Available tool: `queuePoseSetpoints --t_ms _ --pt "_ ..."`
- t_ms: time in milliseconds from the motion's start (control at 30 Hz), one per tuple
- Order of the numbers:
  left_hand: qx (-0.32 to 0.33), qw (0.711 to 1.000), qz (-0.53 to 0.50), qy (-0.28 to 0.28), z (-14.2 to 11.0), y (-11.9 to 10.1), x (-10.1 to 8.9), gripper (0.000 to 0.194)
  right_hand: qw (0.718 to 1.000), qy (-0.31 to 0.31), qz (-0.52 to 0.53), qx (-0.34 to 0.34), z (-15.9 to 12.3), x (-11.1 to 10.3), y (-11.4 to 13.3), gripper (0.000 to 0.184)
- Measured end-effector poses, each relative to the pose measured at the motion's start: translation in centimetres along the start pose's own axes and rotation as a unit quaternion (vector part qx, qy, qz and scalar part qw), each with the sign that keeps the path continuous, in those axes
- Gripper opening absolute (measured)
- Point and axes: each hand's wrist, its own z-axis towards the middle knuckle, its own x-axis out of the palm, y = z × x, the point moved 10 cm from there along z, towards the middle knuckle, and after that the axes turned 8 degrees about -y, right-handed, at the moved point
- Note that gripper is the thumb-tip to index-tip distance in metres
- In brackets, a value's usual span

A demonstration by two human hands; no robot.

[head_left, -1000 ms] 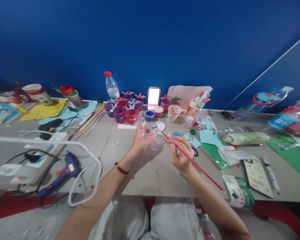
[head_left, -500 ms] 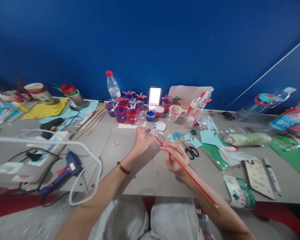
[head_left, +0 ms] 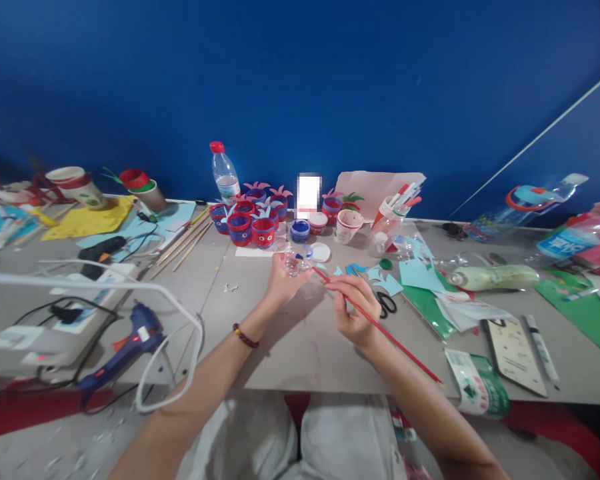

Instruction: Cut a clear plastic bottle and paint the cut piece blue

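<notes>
My left hand (head_left: 282, 285) is closed around a clear plastic piece (head_left: 293, 264), which looks like a cut bottle part with some blue on it. In my right hand (head_left: 356, 308), pinched between thumb and fingers, is a long red paintbrush (head_left: 405, 351). Its tip end points at the plastic piece; whether it touches is too small to tell. Just beyond stand a pot of blue paint (head_left: 300, 231), a red paint pot (head_left: 318, 223) and a white lid (head_left: 321, 253). Black scissors (head_left: 388, 303) lie partly hidden behind my right hand.
Red-and-blue painted cups (head_left: 263, 234) with paper leaves cluster at the back, near a red-capped bottle (head_left: 225, 175). A blue glue gun (head_left: 135, 337), a power strip (head_left: 80, 327) and a white cable (head_left: 197, 333) occupy the left. Paper scraps (head_left: 423, 275) and plastic bottles (head_left: 500, 278) lie right.
My right hand has shifted slightly to the right and turned, and the brush's rear end has swung up and right. My left hand with the plastic piece stays almost in place.
</notes>
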Motion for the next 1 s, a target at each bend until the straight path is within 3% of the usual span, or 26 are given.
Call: queuePoseSetpoints --t_ms 300,733,1000 --pt "-0.005 0.998 -0.048 0.027 0.3 0.4 0.6 0.056 0.999 -0.019 -0.027 0.028 0.4 -0.7 -0.6 0.023" --pt "-0.015 0.997 -0.071 0.038 0.5 0.2 0.6 0.067 0.996 -0.048 -0.080 0.009 0.9 -1.5 -1.6 0.020" --pt "-0.009 0.996 -0.064 0.058 0.3 -0.1 1.3 0.068 0.998 -0.028 -0.061 0.011 0.3 -0.9 -1.5 0.021"
